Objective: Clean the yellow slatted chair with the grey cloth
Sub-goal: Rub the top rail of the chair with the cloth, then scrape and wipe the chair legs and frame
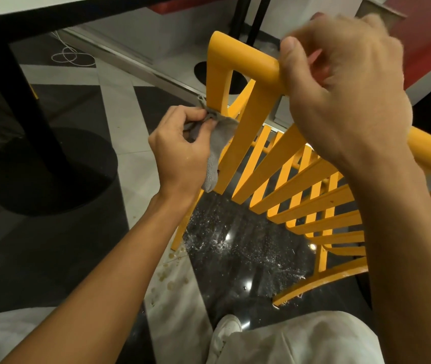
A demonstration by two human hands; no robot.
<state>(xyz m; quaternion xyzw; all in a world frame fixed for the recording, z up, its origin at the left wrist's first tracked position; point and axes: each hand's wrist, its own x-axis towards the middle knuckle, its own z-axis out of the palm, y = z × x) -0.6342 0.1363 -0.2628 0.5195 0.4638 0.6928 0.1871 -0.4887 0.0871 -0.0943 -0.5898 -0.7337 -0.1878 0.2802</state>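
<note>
- Underfoot we see the floor (119,122), pale tiles crossed by dark bands, with a glossy black patch below the chair that is speckled with wet drops and small brownish spots at its left edge.
- Up at the top left we have a table (12,6) with a white top, carried on a black post that runs down to a round black base (51,166) on the floor.
- Next comes the yellow slatted chair (288,166), standing on the wet black patch just in front of our knee; its rounded top rail runs from the upper middle down toward the right edge, and the slats fan downward from it.
- Our right hand (345,82) is wrapped over the top rail, fingers curled tight around it, thumb on the near side.
- Our left hand (180,148) sits at the chair's left upright, just under the corner of the rail, fingers pinched shut on the cloth.
- Our trouser leg (301,337) and a white shoe (226,329) fill the bottom edge.
- Smallest of the task things, the grey cloth (217,143) is pressed against the left upright and hangs down from our pinch beside the first slat.
- Far off at the top left, a thin white cord (71,55) lies looped on the floor.
</note>
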